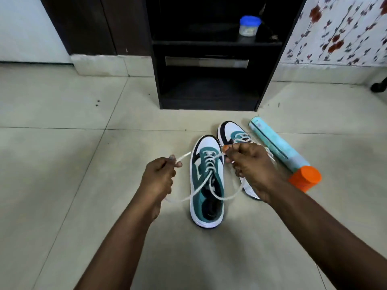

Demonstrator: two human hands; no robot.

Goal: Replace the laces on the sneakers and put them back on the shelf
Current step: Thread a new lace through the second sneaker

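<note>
Head view, the only one supplied. The left hand is closed, thumb and forefinger pinching one end of the white lace; a short tip of lace sticks out beyond the pinch toward the near sneaker. The right hand is likewise closed, its fingertips pinching the other run of the same lace just beside the shoe's upper eyelets. Between the two pinches the lace crosses through the eyelets of the near sneaker, and two slack loops hang below the hands, crossing over the shoe's opening. The near sneaker, white, teal and black, stands on its sole on the tiled floor, directly between the two hands and slightly beyond them, toe pointing away from the person. The second sneaker stands beyond and under the right hand, largely covered by it; its toe and laced front are visible, its heel shows below the wrist. To the outside of the right hand lies a light blue roll with an orange cap, flat on the floor, just beside the second sneaker. Well beyond both hands stands a dark shelf unit; a small jar with a blue lid sits on its upper shelf. Whether the lace is taut cannot be determined.
</note>
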